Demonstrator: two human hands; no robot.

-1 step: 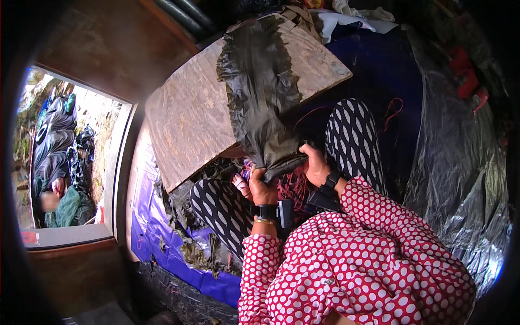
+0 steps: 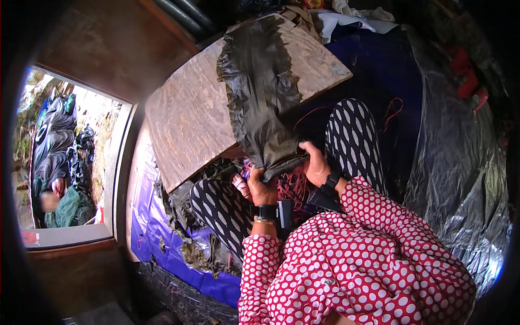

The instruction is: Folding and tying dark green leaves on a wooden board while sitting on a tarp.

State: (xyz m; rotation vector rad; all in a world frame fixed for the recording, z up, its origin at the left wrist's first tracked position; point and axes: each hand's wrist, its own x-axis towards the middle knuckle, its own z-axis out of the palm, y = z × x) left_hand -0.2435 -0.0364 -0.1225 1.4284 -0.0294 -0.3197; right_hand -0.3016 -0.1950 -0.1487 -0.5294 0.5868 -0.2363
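A long, dark, wrinkled sheet like a dried leaf (image 2: 260, 86) lies over a tilted wooden board (image 2: 184, 119) in front of my knees. My left hand (image 2: 259, 188) grips its near end from below. My right hand (image 2: 316, 165) holds the same end from the right side. Both wrists carry black bands, and my sleeves are red with white dots. A tangle of red threads (image 2: 292, 189) rests in my lap between the hands. More dark leaf scraps (image 2: 197, 254) lie beside my left leg.
A blue sheet (image 2: 162, 244) covers the floor at left. Shiny grey plastic (image 2: 460, 179) is heaped at right, with a red item (image 2: 466, 76) beyond it. White cloth (image 2: 352, 13) lies behind the board. An open doorway (image 2: 65, 157) at left shows a person outside.
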